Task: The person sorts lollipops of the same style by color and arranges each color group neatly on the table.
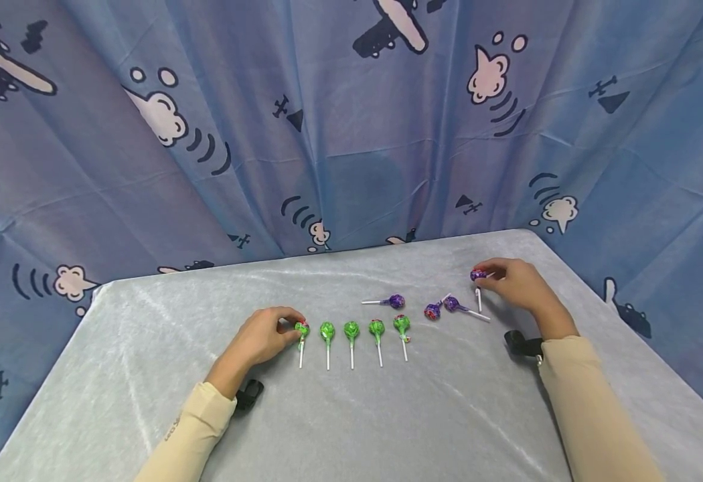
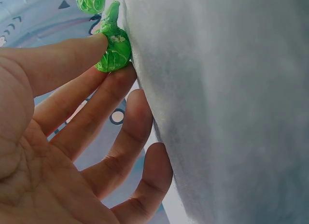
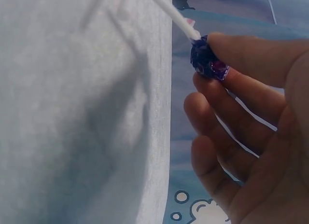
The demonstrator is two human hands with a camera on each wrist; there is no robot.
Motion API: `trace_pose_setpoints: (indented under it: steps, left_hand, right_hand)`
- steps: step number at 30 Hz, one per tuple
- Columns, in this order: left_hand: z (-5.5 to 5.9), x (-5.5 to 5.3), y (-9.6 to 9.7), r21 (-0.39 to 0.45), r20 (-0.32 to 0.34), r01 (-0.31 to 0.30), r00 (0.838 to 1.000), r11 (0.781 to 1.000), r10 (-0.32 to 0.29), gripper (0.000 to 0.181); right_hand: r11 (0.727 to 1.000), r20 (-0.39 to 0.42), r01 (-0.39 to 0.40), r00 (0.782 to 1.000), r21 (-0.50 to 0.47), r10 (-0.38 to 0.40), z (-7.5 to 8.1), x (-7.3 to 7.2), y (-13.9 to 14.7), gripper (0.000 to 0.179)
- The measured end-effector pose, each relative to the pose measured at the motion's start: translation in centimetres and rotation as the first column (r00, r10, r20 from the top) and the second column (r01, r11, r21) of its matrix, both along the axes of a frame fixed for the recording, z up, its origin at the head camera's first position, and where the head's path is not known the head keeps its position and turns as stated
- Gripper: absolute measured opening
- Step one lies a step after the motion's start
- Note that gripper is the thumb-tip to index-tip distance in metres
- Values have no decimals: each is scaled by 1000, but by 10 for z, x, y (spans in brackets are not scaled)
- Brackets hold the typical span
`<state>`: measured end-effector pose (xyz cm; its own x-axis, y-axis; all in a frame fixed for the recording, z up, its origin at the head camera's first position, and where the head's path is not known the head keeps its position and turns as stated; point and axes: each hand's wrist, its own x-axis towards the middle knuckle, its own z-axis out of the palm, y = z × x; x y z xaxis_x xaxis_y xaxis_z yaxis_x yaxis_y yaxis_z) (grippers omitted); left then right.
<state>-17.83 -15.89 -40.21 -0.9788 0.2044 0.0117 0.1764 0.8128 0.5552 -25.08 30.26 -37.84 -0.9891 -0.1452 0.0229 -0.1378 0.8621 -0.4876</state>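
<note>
My left hand (image 1: 270, 335) pinches the head of the leftmost green lollipop (image 2: 116, 52) between thumb and fingers, its white stick pointing toward me in the head view. The ring and little fingers rest near the grey cloth. To its right, several green lollipops (image 1: 351, 329) lie in a row, sticks toward me. At the right, my right hand (image 1: 517, 284) holds a purple lollipop (image 3: 205, 60) by its wrapped head, thumb on one side and fingers on the other, stick hanging down. Left of that hand lie three more purple lollipops: one sideways (image 1: 396, 301) and two close together (image 1: 432, 311).
The table wears a grey cloth (image 1: 387, 422). Behind it and along the right side hangs a blue curtain (image 1: 357, 187) with cartoon planes. Black bands with wrist cameras sit on the left wrist (image 1: 249, 395) and the right wrist (image 1: 523, 344).
</note>
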Motion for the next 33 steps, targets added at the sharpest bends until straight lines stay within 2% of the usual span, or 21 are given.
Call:
trace_pose_setpoints:
  steps: [9,18,27,33]
  left_hand:
    - [0,0,1,0,-4,0,1000,1000,0,20]
    - [2,1,1,3,-12,10,1000,1000,-10,20]
    - [1,1,0,5,-9,14,1000,1000,-14,21]
    - [1,0,0,4,-1,8,1000,1000,-8,22]
  right_hand:
    - [1000,28,4,1000,-15,-4,9,3,-8,43]
    - [998,-34,-50,998,-42,48,18,7,-23,40]
    - [989,-31,-114,993,-91,111,19,11,-45,36]
    - [985,-37,-145,989,-89,142,22,15,-59,36]
